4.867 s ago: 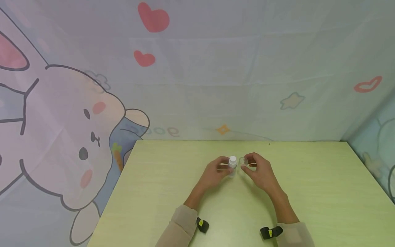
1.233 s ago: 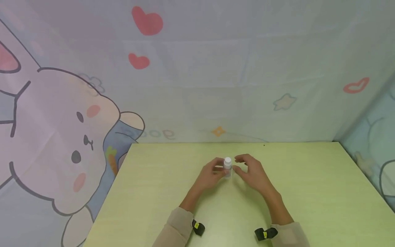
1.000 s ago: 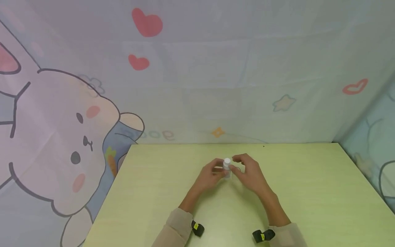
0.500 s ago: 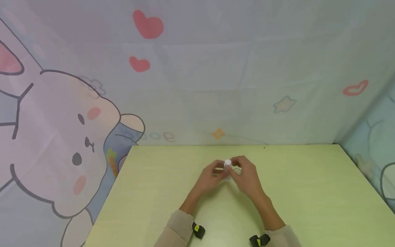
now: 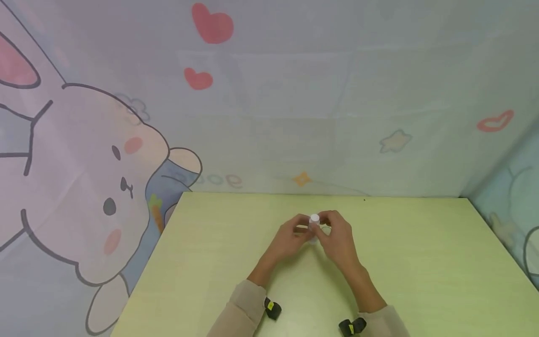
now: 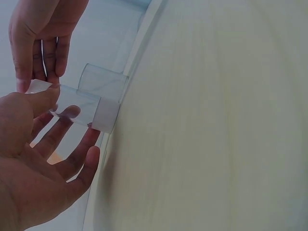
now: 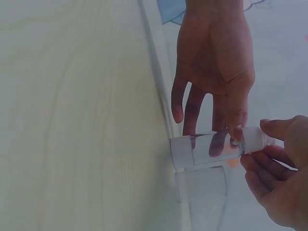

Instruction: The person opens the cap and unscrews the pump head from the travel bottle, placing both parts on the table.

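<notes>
Standing upright between the two hands, a small clear cylindrical bottle (image 7: 203, 150) with a pale band near its base is near the middle of the table's far half; whether its base bears fully on the wood cannot be told. The left hand (image 5: 286, 242) grips its body, thumb on one side and curled fingers on the other, the little finger free of it. That hold looks meant to keep the bottle upright and stop it from turning. On top sits a round white cap (image 5: 314, 218), pinched between the thumb and fingers of the right hand (image 5: 338, 238), a grip that would suit turning it. Just beside the bottle, on the right hand's side, is a clear, straight-sided glass cup (image 6: 102, 83), within easy reach and held by neither hand; whether it touches the bottle is unclear. Beneath lies a pale yellow-green wood-grain table (image 5: 421, 262), its bare width giving both forearms room. Beyond hangs a pale fabric backdrop (image 5: 278, 93) printed with a rabbit and hearts.
</notes>
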`<action>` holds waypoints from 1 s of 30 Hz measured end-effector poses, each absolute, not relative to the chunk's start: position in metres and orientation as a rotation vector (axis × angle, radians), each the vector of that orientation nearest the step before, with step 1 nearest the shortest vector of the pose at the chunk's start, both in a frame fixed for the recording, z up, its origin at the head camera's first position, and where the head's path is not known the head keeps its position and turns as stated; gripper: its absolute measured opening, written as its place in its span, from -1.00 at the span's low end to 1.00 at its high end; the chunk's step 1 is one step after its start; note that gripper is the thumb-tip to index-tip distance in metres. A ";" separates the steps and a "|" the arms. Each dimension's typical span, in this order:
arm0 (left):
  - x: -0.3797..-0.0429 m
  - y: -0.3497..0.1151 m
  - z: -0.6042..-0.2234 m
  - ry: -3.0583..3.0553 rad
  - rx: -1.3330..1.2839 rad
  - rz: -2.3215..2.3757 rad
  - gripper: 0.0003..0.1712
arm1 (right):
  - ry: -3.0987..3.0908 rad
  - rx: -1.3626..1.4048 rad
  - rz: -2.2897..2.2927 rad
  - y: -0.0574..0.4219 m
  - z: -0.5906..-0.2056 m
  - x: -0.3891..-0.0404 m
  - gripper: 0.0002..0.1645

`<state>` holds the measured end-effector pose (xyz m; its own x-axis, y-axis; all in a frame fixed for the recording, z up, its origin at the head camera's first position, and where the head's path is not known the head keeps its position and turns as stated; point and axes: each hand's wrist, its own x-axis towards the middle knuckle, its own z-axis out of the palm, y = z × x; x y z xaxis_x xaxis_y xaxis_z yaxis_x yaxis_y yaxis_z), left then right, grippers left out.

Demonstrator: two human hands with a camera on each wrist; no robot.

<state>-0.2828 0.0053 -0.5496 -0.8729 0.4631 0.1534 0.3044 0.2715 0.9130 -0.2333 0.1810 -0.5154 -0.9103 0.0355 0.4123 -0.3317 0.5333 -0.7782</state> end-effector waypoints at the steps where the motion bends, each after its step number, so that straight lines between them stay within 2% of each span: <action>1: -0.283 0.005 -0.549 2.386 0.722 1.663 -0.65 | -2.392 0.244 1.330 0.181 -0.516 -0.234 -0.71; 30: -0.280 0.009 -0.549 2.374 0.734 1.666 -0.65 | -2.399 0.317 1.322 0.184 -0.517 -0.233 -0.75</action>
